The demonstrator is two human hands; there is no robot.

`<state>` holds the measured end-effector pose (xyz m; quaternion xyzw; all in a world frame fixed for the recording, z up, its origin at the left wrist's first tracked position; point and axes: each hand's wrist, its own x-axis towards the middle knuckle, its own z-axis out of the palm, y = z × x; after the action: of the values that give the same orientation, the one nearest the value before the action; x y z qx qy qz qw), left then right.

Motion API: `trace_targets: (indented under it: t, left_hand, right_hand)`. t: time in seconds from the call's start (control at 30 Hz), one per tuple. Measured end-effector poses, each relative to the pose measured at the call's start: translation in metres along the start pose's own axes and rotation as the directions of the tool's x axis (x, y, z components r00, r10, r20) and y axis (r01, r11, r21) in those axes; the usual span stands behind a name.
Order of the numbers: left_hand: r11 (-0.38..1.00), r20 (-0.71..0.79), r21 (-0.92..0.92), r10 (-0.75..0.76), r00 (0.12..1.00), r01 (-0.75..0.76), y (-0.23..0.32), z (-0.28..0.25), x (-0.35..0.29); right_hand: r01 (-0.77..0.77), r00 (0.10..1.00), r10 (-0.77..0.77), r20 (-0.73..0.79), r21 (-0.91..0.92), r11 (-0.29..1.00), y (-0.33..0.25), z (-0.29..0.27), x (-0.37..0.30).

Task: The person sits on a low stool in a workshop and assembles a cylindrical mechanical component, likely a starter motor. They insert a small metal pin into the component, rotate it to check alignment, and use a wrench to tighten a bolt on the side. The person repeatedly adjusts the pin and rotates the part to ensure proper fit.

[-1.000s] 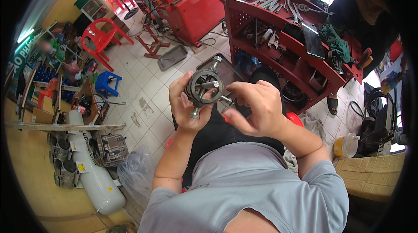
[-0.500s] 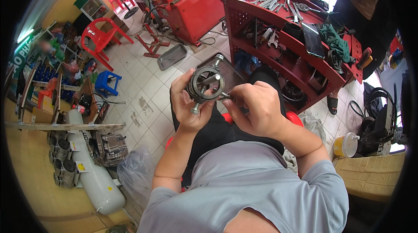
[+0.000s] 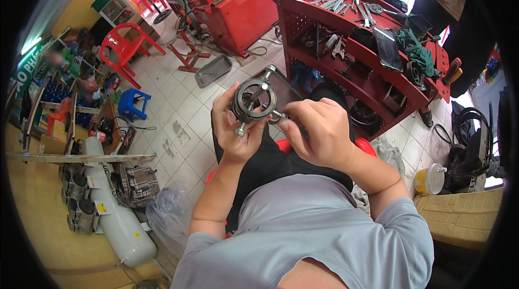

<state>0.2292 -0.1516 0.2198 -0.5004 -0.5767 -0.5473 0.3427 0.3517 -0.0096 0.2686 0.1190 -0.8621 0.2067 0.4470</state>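
Note:
Above my lap, my left hand (image 3: 236, 129) holds a dark metal ring tool (image 3: 274, 104), fingers wrapped round its left side. Several bolts stick out around the ring: one bolt (image 3: 270, 71) points up at the top, and another bolt (image 3: 240, 130) hangs at the lower left. A metal rod (image 3: 258, 94) shows inside the ring's opening. On the ring's right side, a short bolt (image 3: 278, 116) meets the fingertips of my right hand (image 3: 316, 128), which are closed in a pinch on its end.
A red tool cart (image 3: 346, 35) holding several wrenches (image 3: 338, 0), a phone (image 3: 387, 49) and a green cloth (image 3: 412, 48) stands ahead right. Grey trays (image 3: 214, 70) lie on the tiled floor. A blue stool (image 3: 133, 104) and red chair (image 3: 127, 45) stand left. Another person (image 3: 454, 24) stands far right.
The ring has turned slightly in my left hand, so its opening faces up more and the rod sits higher within it. My right fingers have shifted a little at the bolt. The other person's foot has moved.

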Motion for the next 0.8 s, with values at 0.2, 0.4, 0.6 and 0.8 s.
trace_targets:
  t: [0.2, 0.4, 0.6, 0.8]
  left_hand:
    - [1.000, 0.006, 0.011, 0.008, 1.000, -0.008, 0.001, 0.001, 0.002]
    - [1.000, 0.013, 0.011, 0.011, 1.000, -0.011, 0.001, 0.000, 0.003]
    - [1.000, 0.003, 0.009, -0.006, 1.000, 0.006, 0.003, 0.002, 0.005]
    - [1.000, 0.016, 0.017, -0.026, 1.000, 0.026, 0.005, 0.001, 0.004]
  right_hand:
    - [-0.023, 0.999, 0.023, -0.037, 0.017, 1.000, -0.002, 0.003, -0.001]
    - [-0.015, 1.000, 0.015, -0.014, 0.008, 1.000, -0.003, 0.000, 0.004]
    - [0.002, 1.000, -0.002, 0.009, -0.023, 1.000, 0.000, 0.005, -0.004]
    - [-0.050, 0.999, 0.050, 0.006, 0.043, 0.998, -0.006, -0.001, 0.003]
